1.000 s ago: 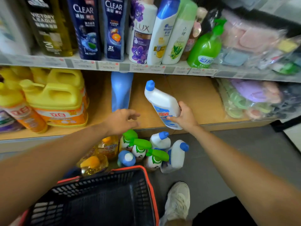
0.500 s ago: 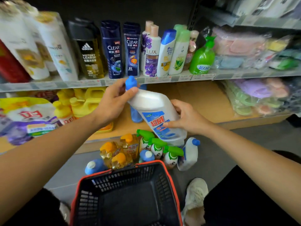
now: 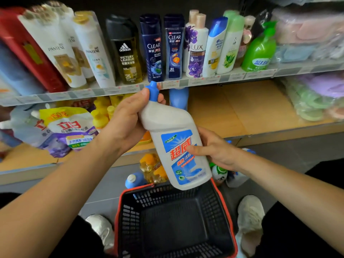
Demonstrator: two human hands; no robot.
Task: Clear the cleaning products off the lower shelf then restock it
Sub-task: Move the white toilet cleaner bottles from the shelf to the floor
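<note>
Behind the basket (image 3: 175, 229), far back, the lower shelf (image 3: 232, 112) is showing its wide brown wooden board. The basket is black with a red rim, and it is sitting on the floor between 2 pale shoes (image 3: 250, 216). Right above the basket's far edge, a big white bottle (image 3: 167, 123) with a blue cap (image 3: 153, 92) is hanging in the air. It is tilting, with the cap leaning away toward the shelf and the bottom just over the basket's rim. The left hand (image 3: 128, 118) is gripping the top of the bottle, with the thumb and fingers wrapping round the neck just under the cap. The right hand (image 3: 217, 151) is holding the lower part, with the thumb pressing flat on the blue label (image 3: 178, 144). Its other fingers are curling round behind the bottle, where they are hiding. Just past the basket, small yellow bottles (image 3: 150, 168) are standing close together on the floor, beside 1 small blue bottle (image 3: 134, 180). Further back from the basket, 1 tall blue bottle (image 3: 178, 97) is standing on the lower shelf.
</note>
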